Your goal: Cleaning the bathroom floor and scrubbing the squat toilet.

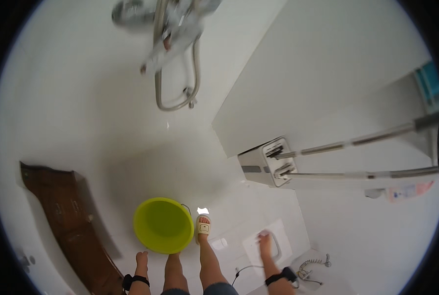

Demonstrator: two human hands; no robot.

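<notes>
My left hand is low in the view, just left of a yellow-green plastic bucket on the floor. Its small, foreshortened fingers look loosely apart, and no object shows in them. Inside, the bucket looks bare, and its thin wire handle rests at the right rim. On the right, my right hand hangs above a white squat toilet pan. Its fingers are slightly blurred and parted, with nothing visible between them. Each wrist wears a black strap.
A blurred metal tap with a shower hose is on the far wall. Two mop poles rise from a grey-white mop bucket. A brown wooden cabinet stands left. My slippered foot is beside the bucket; a coiled hose lies right.
</notes>
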